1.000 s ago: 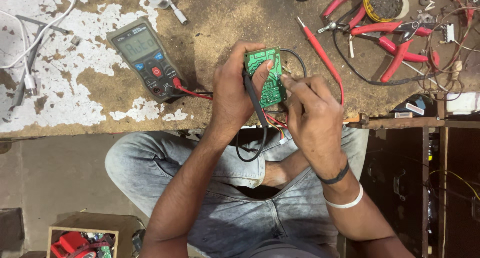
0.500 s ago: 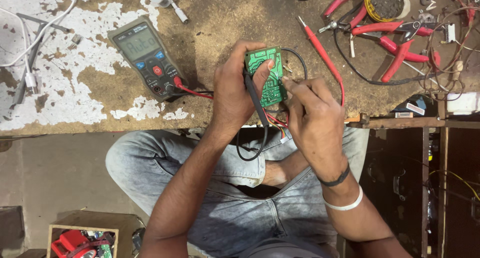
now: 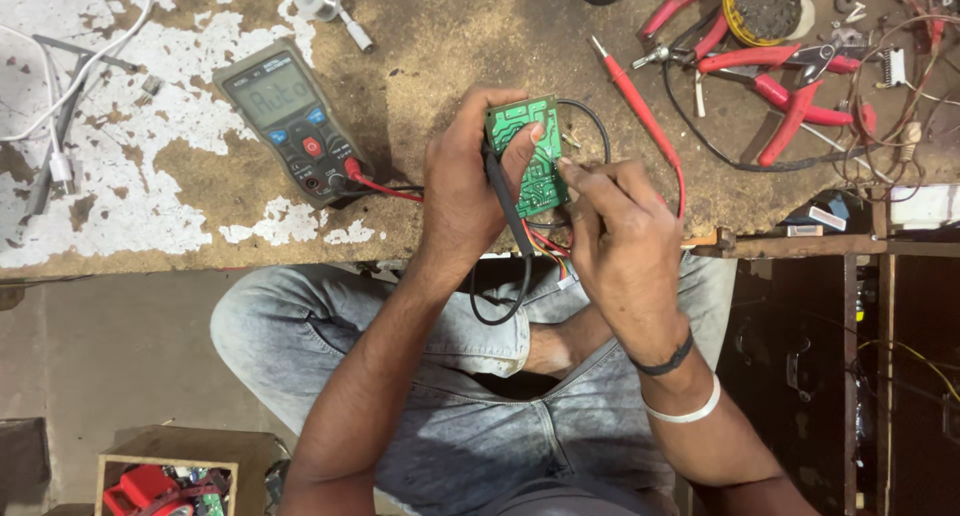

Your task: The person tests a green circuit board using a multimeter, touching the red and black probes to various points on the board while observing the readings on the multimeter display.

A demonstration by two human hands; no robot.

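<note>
Almost nothing changes from a second ago: the left hand (image 3: 470,181) keeps its fingers pinching the green circuit board (image 3: 528,154) and a black probe (image 3: 505,201) above the counter (image 3: 440,46) edge, right hand (image 3: 620,241) fingers still pressed together at the board's side, multimeter (image 3: 295,121) unmoved.

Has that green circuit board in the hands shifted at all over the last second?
No. The green circuit board sits at the same spot relative to the multimeter and the red probe on the bench.
</note>
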